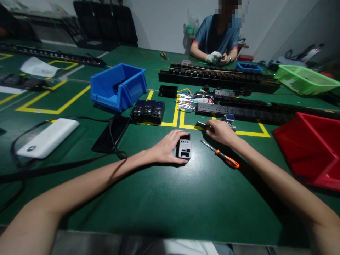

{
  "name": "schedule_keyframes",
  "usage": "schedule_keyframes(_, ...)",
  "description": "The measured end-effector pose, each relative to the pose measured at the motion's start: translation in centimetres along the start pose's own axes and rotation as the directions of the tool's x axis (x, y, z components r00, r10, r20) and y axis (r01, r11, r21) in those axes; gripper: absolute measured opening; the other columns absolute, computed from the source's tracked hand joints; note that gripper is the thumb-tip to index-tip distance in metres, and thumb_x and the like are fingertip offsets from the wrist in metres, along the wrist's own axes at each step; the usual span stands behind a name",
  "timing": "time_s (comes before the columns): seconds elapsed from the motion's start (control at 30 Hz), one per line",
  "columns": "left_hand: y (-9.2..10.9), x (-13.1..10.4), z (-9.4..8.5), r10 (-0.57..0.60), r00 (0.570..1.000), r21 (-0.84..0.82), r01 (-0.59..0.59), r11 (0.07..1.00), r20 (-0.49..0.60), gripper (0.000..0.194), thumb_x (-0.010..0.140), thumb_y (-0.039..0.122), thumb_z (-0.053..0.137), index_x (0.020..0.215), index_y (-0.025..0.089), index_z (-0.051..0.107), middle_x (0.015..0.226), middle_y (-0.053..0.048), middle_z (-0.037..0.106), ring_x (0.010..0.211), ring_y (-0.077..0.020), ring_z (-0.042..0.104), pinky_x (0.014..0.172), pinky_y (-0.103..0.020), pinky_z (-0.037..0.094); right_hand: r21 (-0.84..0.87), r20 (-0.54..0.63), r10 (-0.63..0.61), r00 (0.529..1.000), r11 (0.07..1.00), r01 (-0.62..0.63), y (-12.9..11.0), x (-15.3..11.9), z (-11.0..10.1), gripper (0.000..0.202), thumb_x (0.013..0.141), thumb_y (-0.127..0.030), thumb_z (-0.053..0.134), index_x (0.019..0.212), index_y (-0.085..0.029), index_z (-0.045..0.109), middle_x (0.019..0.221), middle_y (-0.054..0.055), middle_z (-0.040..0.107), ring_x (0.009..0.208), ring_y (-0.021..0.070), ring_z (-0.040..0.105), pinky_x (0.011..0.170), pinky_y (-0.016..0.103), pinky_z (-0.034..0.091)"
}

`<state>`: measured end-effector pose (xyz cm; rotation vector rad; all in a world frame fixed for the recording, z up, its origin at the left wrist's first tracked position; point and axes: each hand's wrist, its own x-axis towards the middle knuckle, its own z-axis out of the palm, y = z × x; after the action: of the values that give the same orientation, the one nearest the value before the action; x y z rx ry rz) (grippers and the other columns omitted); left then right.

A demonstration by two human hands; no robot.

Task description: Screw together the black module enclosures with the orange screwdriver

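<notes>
My left hand (170,146) grips a small grey plastic housing (185,150) with square cutouts by its two ends, down at the table. My right hand (219,130) is closed on a small dark flat piece (201,124) that juts out to the left; the rest of it is hidden by the fingers. Just beyond that hand is a small module with a screen (230,117). Between the two hands and nearer to me lies a screwdriver (225,158) with an orange and black handle, its shaft pointing away to the left.
Several finished-looking black modules (148,111) stand beside a blue bin (119,86). Behind my right hand runs a black socket strip (225,109) with loose wires. A red bin (313,150) is at right, a phone (111,134) and white power bank (50,138) at left. A person (217,39) sits opposite.
</notes>
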<state>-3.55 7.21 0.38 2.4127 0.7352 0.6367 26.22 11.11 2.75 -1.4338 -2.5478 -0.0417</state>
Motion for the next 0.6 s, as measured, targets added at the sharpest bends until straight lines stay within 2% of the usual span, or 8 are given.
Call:
schedule_keyframes(0.1,0.0,0.0,0.0,0.002,1.0,0.0,-0.002,1.0,-0.004,0.093,0.07,0.061,0.075,0.143,0.02,0.035,0.141,-0.018,0.044,0.132,-0.035,0.045,0.112,-0.056,0.04,0.035,-0.057,-0.011,0.998,0.999,0.013,0.1,-0.6,0.1,0.023,0.091,-0.017,0.051,0.103,-0.011,0.069,0.092,0.015,0.07,0.081,0.0249,0.064,0.071,0.034,0.047)
schedule_keyframes(0.27,0.1,0.0,0.0,0.031,1.0,-0.045,-0.031,0.999,-0.003,0.098,0.067,0.062,0.079,0.145,0.023,0.034,0.143,-0.018,0.045,0.134,-0.0362,0.045,0.113,-0.058,0.039,0.119,-0.207,-0.075,0.975,0.988,0.101,-2.0,-2.8,-1.2,0.024,0.097,-0.02,0.049,0.108,-0.018,0.07,0.111,0.013,0.068,0.103,0.0237,0.063,0.088,0.039,0.051)
schedule_keyframes(0.3,0.1,0.0,0.0,0.04,0.999,-0.054,-0.04,0.998,0.001,0.1,0.066,0.062,0.08,0.146,0.023,0.033,0.145,-0.019,0.043,0.136,-0.0367,0.044,0.114,-0.058,0.039,0.127,-0.244,-0.102,0.964,0.982,0.136,-2.7,-3.4,-1.6,0.022,0.097,-0.02,0.051,0.106,-0.021,0.071,0.112,0.012,0.068,0.105,0.024,0.062,0.09,0.041,0.051)
schedule_keyframes(0.37,-0.1,0.1,-0.1,0.058,0.998,-0.053,-0.058,0.997,0.001,0.105,0.064,0.063,0.081,0.147,0.024,0.031,0.151,-0.02,0.038,0.14,-0.0383,0.039,0.115,-0.06,0.037,0.123,-0.362,-0.206,0.909,0.956,0.266,-4.3,-4.9,-2.3,0.023,0.094,-0.015,0.057,0.106,-0.024,0.073,0.113,0.012,0.067,0.107,0.0258,0.06,0.091,0.047,0.051)
schedule_keyframes(0.43,-0.1,0.1,-0.2,0.094,0.995,-0.015,-0.095,0.995,-0.027,0.107,0.061,0.064,0.082,0.147,0.024,0.034,0.155,-0.021,0.033,0.145,-0.0406,0.032,0.117,-0.064,0.032,0.081,-0.418,-0.264,0.869,0.942,0.325,-5.8,-6.6,-2.8,0.027,0.09,-0.013,0.063,0.109,-0.028,0.075,0.112,0.011,0.066,0.106,0.0268,0.059,0.088,0.048,0.052)
schedule_keyframes(0.53,1.1,-0.4,-0.1,0.188,0.974,0.036,-0.185,0.982,-0.129,0.086,0.068,0.058,0.08,0.139,0.024,0.045,0.151,-0.018,0.041,0.145,-0.0401,0.033,0.118,-0.066,0.027,0.044,-0.485,-0.292,0.825,0.933,0.356,-7.7,-8.9,-3.0,0.037,0.088,-0.012,0.067,0.116,-0.035,0.073,0.106,0.008,0.068,0.104,0.0271,0.059,0.089,0.051,0.053)
schedule_keyframes(0.6,3.1,-1.2,0.3,0.189,0.959,-0.036,-0.2,0.979,-0.21,0.057,0.08,0.045,0.073,0.129,0.024,0.054,0.134,-0.015,0.056,0.131,-0.0339,0.049,0.113,-0.06,0.038,-0.006,-0.525,-0.346,0.778,0.915,0.403,-8.8,-10.1,-3.0,0.04,0.086,-0.011,0.07,0.119,-0.034,0.073,0.1,0.007,0.069,0.1,0.0255,0.061,0.086,0.046,0.057)
